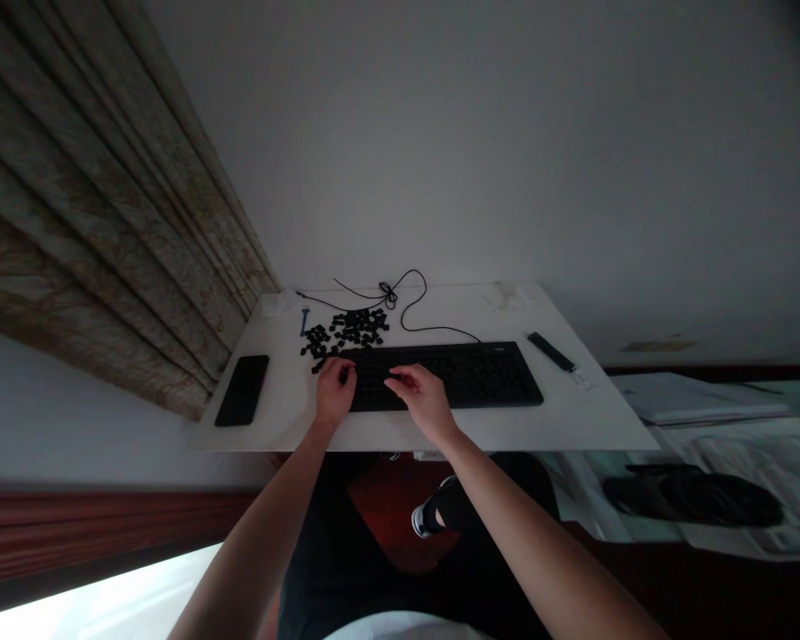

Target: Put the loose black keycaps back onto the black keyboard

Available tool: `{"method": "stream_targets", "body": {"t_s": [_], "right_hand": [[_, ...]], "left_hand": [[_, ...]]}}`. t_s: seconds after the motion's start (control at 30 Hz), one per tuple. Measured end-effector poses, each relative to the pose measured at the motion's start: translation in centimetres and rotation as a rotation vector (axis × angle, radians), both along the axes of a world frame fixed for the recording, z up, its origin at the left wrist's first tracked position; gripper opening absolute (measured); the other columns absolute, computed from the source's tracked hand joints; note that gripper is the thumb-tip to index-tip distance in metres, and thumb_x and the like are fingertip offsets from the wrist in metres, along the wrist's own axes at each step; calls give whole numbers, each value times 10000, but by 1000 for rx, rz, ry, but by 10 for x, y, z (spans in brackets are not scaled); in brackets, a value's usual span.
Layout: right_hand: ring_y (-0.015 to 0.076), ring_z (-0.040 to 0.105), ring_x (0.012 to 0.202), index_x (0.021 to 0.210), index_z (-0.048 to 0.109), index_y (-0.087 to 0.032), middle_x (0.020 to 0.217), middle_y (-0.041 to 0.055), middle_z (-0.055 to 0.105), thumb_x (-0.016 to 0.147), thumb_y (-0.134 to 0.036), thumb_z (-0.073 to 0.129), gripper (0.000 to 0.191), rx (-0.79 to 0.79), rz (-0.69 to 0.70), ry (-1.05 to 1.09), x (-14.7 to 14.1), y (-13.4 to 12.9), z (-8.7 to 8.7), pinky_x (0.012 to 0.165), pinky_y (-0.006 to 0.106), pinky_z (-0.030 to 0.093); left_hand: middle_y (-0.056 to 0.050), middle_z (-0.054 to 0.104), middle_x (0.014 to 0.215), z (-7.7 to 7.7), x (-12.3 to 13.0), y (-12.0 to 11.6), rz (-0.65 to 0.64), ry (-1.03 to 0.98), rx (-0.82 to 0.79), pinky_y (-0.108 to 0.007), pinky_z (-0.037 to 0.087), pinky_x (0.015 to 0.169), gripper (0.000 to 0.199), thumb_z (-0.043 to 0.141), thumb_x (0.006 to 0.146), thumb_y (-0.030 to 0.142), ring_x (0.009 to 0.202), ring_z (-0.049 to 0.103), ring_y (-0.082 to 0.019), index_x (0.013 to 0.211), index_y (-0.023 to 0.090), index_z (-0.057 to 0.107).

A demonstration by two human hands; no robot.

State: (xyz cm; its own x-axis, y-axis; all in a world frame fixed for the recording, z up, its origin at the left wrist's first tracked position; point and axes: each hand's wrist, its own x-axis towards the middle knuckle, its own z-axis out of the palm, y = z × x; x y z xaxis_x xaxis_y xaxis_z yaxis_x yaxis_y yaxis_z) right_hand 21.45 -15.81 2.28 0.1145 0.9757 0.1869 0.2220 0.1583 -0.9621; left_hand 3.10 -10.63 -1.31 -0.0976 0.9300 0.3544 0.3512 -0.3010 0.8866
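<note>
A black keyboard (493, 375) lies lengthwise on the white table, its cable running off the back edge. My left hand (336, 391) is at the keyboard's left end, fingers curled in; a dark spot shows by the fingertips, too small to make out. Over the left half of the keys, my right hand (424, 398) has thumb and forefinger pinched together on a small dark piece that looks like a keycap (394, 377). A loose heap of black keycaps (358, 328) lies behind the keyboard's left end, some scattered close to my left hand.
On the white table (507, 431), a black phone (242, 391) lies at the left and a blue tool (305, 322) near the heap. The black cable (413, 307) loops at the back. To the right is a dark slim object (550, 351). A patterned curtain (107, 178) hangs left.
</note>
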Motion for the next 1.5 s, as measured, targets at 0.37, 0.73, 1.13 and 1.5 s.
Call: {"method": "stream_targets", "body": {"t_s": [0.37,0.73,1.13,1.5], "right_hand": [[139,591,635,904,765,-169,762,31,701,581,-357,845,381,-322,-197,456,37,-40,-29,627,301,511],[223,717,819,872,768,-175,832,70,735,589,-337,887,347,-382,-140,675,57,-44,-32,835,408,605],[153,653,556,737,769,-157,619,43,704,645,-255,814,142,-422,103,183,28,18,-14,493,244,517],[139,565,505,581,765,-215,544,16,679,573,-160,780,57,-436,258,-309,17,59,-12,455,230,386]], "left_hand": [[-29,601,854,-5,-4,0,30,4,-9,-337,453,871,157,593,779,97,874,574,-203,807,224,680],[-30,609,950,-11,-10,0,-9,-67,-64,-367,452,934,254,514,727,65,941,570,-203,847,227,669],[-54,572,1106,-10,-9,-1,-65,117,4,-429,387,1071,258,554,732,59,1106,550,-232,896,225,663],[-44,587,1065,-11,-11,3,-66,39,-15,-423,399,1051,231,575,735,55,1068,565,-228,855,228,671]]}}
